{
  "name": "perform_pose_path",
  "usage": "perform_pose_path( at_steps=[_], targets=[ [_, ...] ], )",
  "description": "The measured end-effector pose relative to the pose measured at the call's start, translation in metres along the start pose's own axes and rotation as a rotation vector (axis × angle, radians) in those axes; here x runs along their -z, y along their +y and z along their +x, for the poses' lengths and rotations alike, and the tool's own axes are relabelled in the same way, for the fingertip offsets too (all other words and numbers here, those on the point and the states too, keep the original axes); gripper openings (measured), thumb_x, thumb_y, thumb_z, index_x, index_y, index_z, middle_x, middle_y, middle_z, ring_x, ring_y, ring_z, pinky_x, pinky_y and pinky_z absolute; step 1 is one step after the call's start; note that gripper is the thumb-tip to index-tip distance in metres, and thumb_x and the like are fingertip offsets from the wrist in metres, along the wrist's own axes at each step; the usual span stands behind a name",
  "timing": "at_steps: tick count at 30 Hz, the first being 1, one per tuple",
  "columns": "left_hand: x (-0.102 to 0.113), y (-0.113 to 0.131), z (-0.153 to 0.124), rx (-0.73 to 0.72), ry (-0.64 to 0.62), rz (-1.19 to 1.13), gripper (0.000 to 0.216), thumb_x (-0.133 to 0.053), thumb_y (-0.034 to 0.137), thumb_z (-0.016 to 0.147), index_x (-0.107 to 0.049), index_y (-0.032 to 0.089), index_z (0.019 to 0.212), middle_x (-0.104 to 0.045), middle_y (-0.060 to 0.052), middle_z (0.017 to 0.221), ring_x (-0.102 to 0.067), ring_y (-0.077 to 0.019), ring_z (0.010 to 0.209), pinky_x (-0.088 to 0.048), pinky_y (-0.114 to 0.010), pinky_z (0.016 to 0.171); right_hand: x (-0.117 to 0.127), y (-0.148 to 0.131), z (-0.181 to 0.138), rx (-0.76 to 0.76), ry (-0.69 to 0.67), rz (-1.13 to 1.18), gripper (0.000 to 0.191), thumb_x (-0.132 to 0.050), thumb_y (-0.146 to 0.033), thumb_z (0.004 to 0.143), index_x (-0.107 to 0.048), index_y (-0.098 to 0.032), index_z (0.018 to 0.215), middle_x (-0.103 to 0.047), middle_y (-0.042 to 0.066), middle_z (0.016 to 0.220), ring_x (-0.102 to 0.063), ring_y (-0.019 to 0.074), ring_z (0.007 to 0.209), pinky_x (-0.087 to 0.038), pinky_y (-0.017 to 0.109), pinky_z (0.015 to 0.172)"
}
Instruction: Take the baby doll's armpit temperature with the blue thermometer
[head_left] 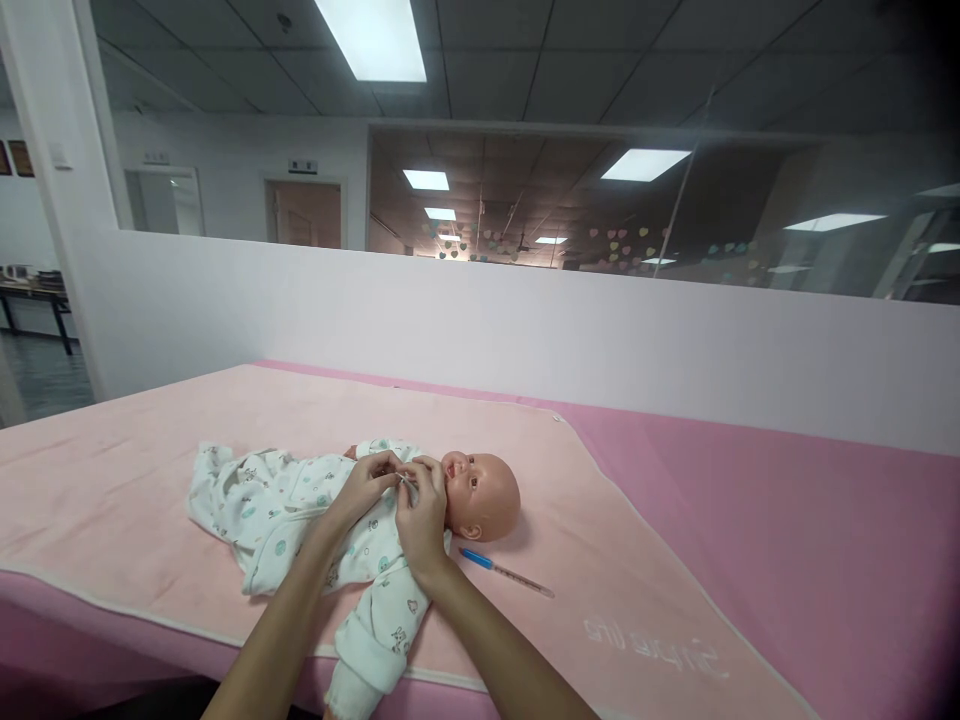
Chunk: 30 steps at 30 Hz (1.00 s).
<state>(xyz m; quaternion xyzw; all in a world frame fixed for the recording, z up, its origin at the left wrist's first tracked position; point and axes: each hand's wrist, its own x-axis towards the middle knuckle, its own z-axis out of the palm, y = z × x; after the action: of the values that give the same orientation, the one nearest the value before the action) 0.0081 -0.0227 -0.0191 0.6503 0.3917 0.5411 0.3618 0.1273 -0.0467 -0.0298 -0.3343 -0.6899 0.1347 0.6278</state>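
A baby doll (491,495) lies on its back, head to the right, in a white printed baby suit (281,510). My left hand (367,487) and my right hand (421,512) meet over the suit's neckline, just below the doll's chin. Fingers of both are pinched together on a thin white tie (407,482) at the collar; its exact shape is partly hidden by the fingertips. A thermometer (517,577) with a blue end rests beside the doll's head, touched by neither hand. One sleeve (381,625) of the suit stretches toward me between my forearms.
Beneath the doll is a peach mat (637,560) with pale lettering near its right corner. It lies over a pink surface (847,540). A low white wall (525,330) with glass above runs along the back. Far left stands a dark-legged table (37,292).
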Motion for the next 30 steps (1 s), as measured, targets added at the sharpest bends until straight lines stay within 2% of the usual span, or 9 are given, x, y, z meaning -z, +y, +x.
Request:
perform_pose_path(
  at_steps=[5,10,15,17,20,22,26,30],
  targets=[
    [0.002,0.004,-0.003,-0.015,0.011,-0.007,0.007,-0.050,0.018,0.064,-0.055,0.014,0.061,-0.052,0.001,0.061,-0.047,-0.0125,0.065,-0.037,-0.022,0.064,0.000,-0.002,0.000,0.000,-0.016,-0.035,0.024,-0.043,-0.004,0.076,-0.058,-0.020,0.087,-0.049,0.007,0.101,-0.048,0.0177,0.097,-0.043,0.031,0.085],
    [0.003,0.004,-0.007,0.008,0.008,-0.120,0.009,-0.051,0.021,0.063,-0.053,0.014,0.057,-0.047,0.001,0.057,-0.042,-0.0110,0.060,-0.034,-0.021,0.059,0.000,-0.004,0.003,-0.011,0.016,-0.048,0.025,-0.040,-0.003,0.076,-0.058,-0.020,0.083,-0.051,0.006,0.096,-0.049,0.0177,0.092,-0.043,0.032,0.082],
    [0.008,0.011,-0.007,0.039,0.091,-0.273,0.010,-0.052,0.022,0.065,-0.055,0.013,0.063,-0.050,-0.001,0.060,-0.045,-0.0114,0.060,-0.036,-0.022,0.060,-0.001,-0.006,-0.001,0.112,0.067,-0.009,0.030,-0.037,-0.002,0.075,-0.059,-0.020,0.083,-0.053,0.006,0.092,-0.051,0.0170,0.090,-0.045,0.031,0.079],
    [0.017,0.017,-0.009,0.068,0.069,-0.229,0.012,-0.052,0.024,0.067,-0.057,0.013,0.066,-0.051,-0.001,0.060,-0.045,-0.0113,0.058,-0.036,-0.023,0.058,-0.001,-0.006,-0.004,0.157,0.073,-0.005,0.032,-0.036,-0.002,0.075,-0.061,-0.020,0.085,-0.053,0.006,0.092,-0.052,0.0172,0.090,-0.046,0.031,0.077],
    [0.036,0.026,-0.019,0.094,-0.028,0.022,0.015,-0.055,0.026,0.069,-0.063,0.014,0.071,-0.053,-0.001,0.060,-0.044,-0.0111,0.055,-0.037,-0.023,0.058,-0.001,-0.006,-0.006,0.175,0.073,-0.013,0.035,-0.035,-0.002,0.074,-0.062,-0.021,0.085,-0.053,0.007,0.093,-0.052,0.0175,0.090,-0.046,0.030,0.075],
    [0.046,0.029,-0.027,0.066,-0.066,0.148,0.015,-0.055,0.025,0.070,-0.066,0.015,0.074,-0.058,-0.003,0.067,-0.049,-0.0137,0.064,-0.041,-0.025,0.066,-0.001,-0.006,-0.005,0.187,0.029,-0.046,0.037,-0.034,-0.001,0.072,-0.062,-0.021,0.085,-0.054,0.006,0.092,-0.052,0.0177,0.090,-0.045,0.031,0.077],
    [0.050,0.024,-0.039,0.012,-0.096,0.172,0.013,-0.055,0.022,0.070,-0.065,0.015,0.076,-0.060,-0.007,0.089,-0.053,-0.0200,0.091,-0.041,-0.028,0.083,-0.002,-0.009,-0.001,0.223,-0.152,-0.186,0.027,-0.043,-0.005,0.073,-0.061,-0.020,0.085,-0.059,0.005,0.094,-0.051,0.0187,0.090,-0.040,0.033,0.080],
    [0.044,0.020,-0.038,0.000,-0.109,0.164,0.007,-0.058,0.020,0.068,-0.061,0.014,0.071,-0.056,-0.007,0.088,-0.053,-0.0190,0.088,-0.041,-0.027,0.081,-0.002,-0.013,0.001,0.277,-0.236,-0.267,0.013,-0.051,-0.013,0.073,-0.059,-0.021,0.079,-0.061,0.002,0.087,-0.051,0.0179,0.087,-0.035,0.032,0.080]
  ],
)
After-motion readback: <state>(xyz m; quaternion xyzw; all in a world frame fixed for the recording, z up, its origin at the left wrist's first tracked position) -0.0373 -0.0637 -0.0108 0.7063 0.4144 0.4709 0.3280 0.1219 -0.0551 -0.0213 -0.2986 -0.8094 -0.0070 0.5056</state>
